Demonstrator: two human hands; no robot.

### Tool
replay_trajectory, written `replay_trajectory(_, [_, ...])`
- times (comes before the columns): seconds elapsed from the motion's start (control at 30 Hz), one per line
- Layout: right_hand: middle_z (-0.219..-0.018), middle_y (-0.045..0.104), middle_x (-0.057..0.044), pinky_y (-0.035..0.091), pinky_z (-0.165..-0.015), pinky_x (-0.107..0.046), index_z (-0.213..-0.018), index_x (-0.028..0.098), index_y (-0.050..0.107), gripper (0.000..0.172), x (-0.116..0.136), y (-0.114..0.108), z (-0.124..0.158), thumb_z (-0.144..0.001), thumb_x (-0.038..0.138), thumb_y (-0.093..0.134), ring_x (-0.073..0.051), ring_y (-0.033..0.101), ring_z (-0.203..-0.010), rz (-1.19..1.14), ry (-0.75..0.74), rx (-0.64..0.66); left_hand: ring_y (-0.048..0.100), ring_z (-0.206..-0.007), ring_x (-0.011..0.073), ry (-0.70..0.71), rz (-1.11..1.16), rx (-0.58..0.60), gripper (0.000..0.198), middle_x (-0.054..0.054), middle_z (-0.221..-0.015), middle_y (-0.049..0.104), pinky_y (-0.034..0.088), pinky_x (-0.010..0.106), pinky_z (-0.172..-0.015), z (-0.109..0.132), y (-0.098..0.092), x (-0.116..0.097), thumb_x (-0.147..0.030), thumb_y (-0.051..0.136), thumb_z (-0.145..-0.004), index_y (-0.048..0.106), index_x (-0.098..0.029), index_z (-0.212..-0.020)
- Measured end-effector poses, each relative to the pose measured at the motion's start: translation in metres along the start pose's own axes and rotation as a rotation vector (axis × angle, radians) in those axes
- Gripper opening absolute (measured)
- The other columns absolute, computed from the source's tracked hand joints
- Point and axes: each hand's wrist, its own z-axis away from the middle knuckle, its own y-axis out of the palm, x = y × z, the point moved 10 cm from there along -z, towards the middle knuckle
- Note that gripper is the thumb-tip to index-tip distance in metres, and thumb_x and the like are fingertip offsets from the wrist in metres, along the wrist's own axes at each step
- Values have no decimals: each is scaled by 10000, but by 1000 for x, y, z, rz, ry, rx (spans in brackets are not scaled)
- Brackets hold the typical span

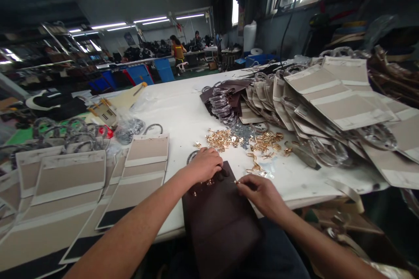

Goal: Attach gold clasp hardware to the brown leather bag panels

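A dark brown bag panel (225,226) slopes from the table edge down over my lap. My left hand (206,165) has its fingers curled on the panel's top end, beside a plastic-wrapped handle (192,155); its fingertips are partly hidden. Small gold fittings (209,181) show on the panel under that hand. At the panel's right edge, my right hand (258,189) pinches a tiny gold metal fitting (235,182) between thumb and forefinger. Beyond the hands lie a heap of gold fittings (221,138), a second gold heap (266,140) and small grey metal pieces (242,133).
Stacked beige-backed panels (340,91) with wrapped handles fill the table's right side. More beige-backed panels (144,161) overlap on the left. A dark flat blade-like tool (303,155) lies right of the gold heaps. Farther back, a person (177,52) stands near blue bins (163,69).
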Motion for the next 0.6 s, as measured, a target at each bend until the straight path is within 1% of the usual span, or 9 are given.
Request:
replay_trajectory(0.07, [-849,746,-18,532,-756,-276,-886,233,732,204,14,29,-4,-950,379,606,-196,700,-799,-120,-67,-30,605,-1088,256,34,5,44,97,33,-966,743,394,435,-1012,-5,-2,-10,-274,651,-915,737,-251,-878])
replay_trajectory(0.13, [-920,744,-18,548,-815,-302,-896,258,732,158,24,49,-7,-947,340,606,-209,707,-867,-148,-144,-61,623,-1053,266,39,10,65,90,39,-895,745,397,438,-1000,-11,-4,-20,-244,667,-876,734,-252,-816])
replay_trajectory(0.2, [-1003,736,-18,557,-868,-327,-909,289,735,139,28,63,-7,-943,316,603,-222,703,-945,-151,-199,-58,650,-1018,279,-3,26,62,84,51,-862,748,403,443,-1004,-19,-7,-27,-211,678,-834,736,-252,-789])
replay_trajectory(0.27, [-1060,733,-17,564,-894,-344,-942,314,741,142,27,67,-6,-940,308,599,-234,698,-991,-152,-220,-48,675,-1014,303,-83,73,50,107,73,-897,762,419,451,-1001,-25,-10,-29,-204,693,-801,762,-249,-869])
replay_trajectory(0.33, [-1057,748,-24,567,-912,-367,-995,317,742,154,23,63,-5,-942,316,597,-247,701,-997,-151,-212,-72,695,-1003,315,-154,134,46,270,81,-949,776,466,430,-944,-28,-10,-29,-279,706,-810,759,-244,-1072])
replay_trajectory(0.43, [-1091,760,-64,556,-965,-417,-990,263,736,193,9,46,-7,-965,368,577,-276,699,-1050,-163,-145,-161,720,-959,255,-230,412,-1,533,55,-1037,784,524,342,-834,-16,-6,-23,-506,596,-920,597,-236,-1380])
replay_trajectory(0.5, [-1230,728,-100,591,-897,-414,-913,226,735,263,-9,33,-10,-961,435,582,-285,711,-1040,-234,-18,-227,715,-977,225,-305,566,-100,542,63,-1114,765,534,316,-846,2,0,-11,-560,499,-969,566,-214,-1380])
replay_trajectory(0.53, [-1303,698,-113,614,-828,-400,-888,214,735,301,-21,28,-12,-949,472,592,-282,725,-1003,-286,59,-252,703,-1011,234,-342,559,-150,514,81,-1143,749,532,328,-876,12,4,-6,-550,512,-964,589,-198,-1330])
replay_trajectory(0.6, [-1325,687,-133,628,-690,-364,-908,202,739,362,-41,19,-13,-921,539,608,-270,748,-911,-350,178,-286,659,-1097,285,-372,377,-197,458,121,-1177,716,515,382,-951,29,13,-3,-501,629,-897,632,-171,-1215])
